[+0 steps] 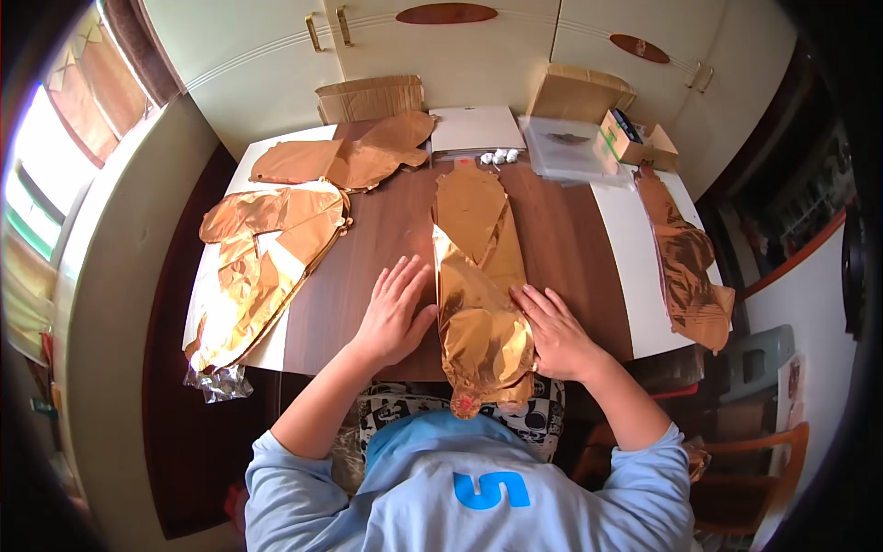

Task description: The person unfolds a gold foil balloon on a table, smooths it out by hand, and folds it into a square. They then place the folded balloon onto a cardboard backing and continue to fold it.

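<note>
A flat, folded gold foil balloon (483,285) lies lengthwise in front of me, its near end reaching over the table's front edge. To its left, my left hand (395,311) rests with fingers stretched out, the thumb close to the foil's edge. My right hand (556,333) lies flat along the balloon's right edge, its fingertips touching or nearly touching the foil. Neither hand grips anything. Another crumpled gold foil balloon (276,262) is spread at the left, with a further one (345,156) behind it. At the far right lies a narrow folded foil balloon (682,258).
Along the back of the brown and white table (589,248) are a white flat box (476,129), small white pieces (499,156), clear plastic sheets (570,152) and an open carton (641,143). Cardboard (372,97) leans against the cabinets. A chair (782,469) stands at the right.
</note>
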